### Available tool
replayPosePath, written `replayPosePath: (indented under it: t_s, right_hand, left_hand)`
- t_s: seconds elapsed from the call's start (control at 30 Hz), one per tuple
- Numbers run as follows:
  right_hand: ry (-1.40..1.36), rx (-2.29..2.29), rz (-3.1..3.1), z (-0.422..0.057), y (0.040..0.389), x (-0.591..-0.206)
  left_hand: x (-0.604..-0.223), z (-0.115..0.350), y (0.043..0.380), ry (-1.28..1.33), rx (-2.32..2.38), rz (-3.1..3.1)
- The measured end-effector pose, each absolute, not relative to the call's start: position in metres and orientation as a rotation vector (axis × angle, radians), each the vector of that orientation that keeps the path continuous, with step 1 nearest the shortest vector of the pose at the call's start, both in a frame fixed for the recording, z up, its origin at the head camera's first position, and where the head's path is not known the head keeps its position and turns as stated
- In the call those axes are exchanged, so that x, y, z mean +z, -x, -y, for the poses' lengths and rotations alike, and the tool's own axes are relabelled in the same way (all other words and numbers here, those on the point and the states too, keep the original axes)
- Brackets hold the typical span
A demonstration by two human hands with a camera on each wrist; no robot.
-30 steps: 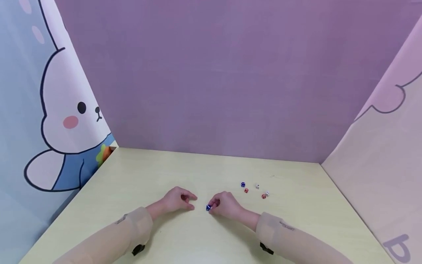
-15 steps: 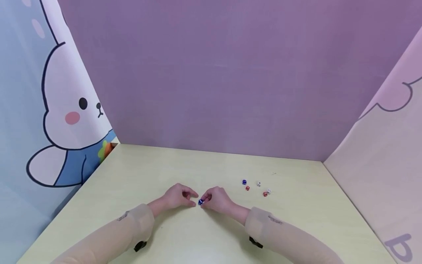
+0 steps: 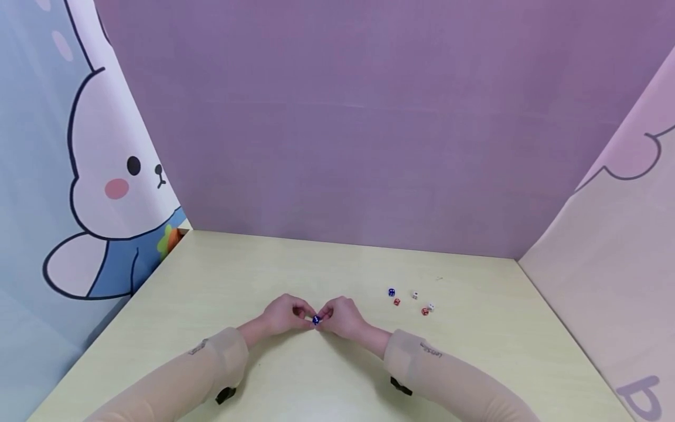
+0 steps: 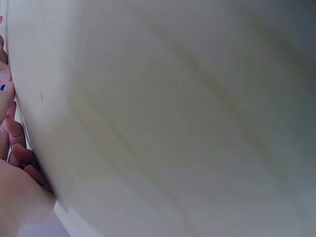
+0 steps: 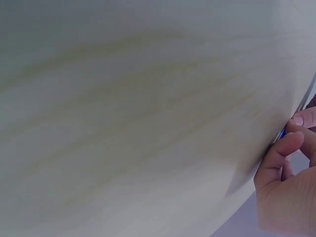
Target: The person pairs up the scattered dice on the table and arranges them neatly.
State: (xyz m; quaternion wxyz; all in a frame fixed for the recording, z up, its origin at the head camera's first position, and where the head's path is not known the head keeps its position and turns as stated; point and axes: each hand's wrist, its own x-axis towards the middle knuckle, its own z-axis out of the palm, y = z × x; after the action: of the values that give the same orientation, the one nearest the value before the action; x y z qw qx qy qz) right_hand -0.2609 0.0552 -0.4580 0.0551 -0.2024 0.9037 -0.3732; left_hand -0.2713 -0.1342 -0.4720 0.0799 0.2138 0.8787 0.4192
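A blue die with white pips (image 3: 316,320) sits between the fingertips of both hands, just left of the table's middle. My right hand (image 3: 343,317) pinches it from the right with thumb and forefinger. From the left, the thumb and forefinger of my left hand (image 3: 285,315) close on the same die, and the fingertips of the two hands meet. Only a sliver of blue die (image 4: 3,87) shows in the left wrist view. In the right wrist view the fingers mostly cover the blue die (image 5: 283,133).
To the right on the pale table (image 3: 237,264) lie a second blue die (image 3: 392,292), a red die (image 3: 397,302), a white die (image 3: 415,295), and another red die (image 3: 425,312) touching another white die (image 3: 431,307). A purple panel (image 3: 337,129) rises behind the table.
My right hand has moved left with the blue die, bringing it to my left hand. The left fingertips, apart from the die before, now take hold of it. The other dice stay put.
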Motion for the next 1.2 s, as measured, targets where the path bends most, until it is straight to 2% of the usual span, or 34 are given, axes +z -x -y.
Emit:
replayPosePath:
  t_s: [0.43, 0.9, 1.2]
  right_hand:
    - [0.628, -1.211, -2.651, -0.079, 0.255, -0.457]
    - [0.732, -1.131, -2.764, -0.171, 0.256, -0.438]
    - [0.572, -1.101, -2.985, -0.219, 0.277, -0.432]
  left_hand:
    - [-0.474, 0.133, 0.273, -0.614, 1.218, -2.657]
    - [-0.473, 0.132, 0.27, -0.532, 1.272, -2.647]
    - [-0.476, 0.133, 0.273, -0.537, 1.302, -2.646]
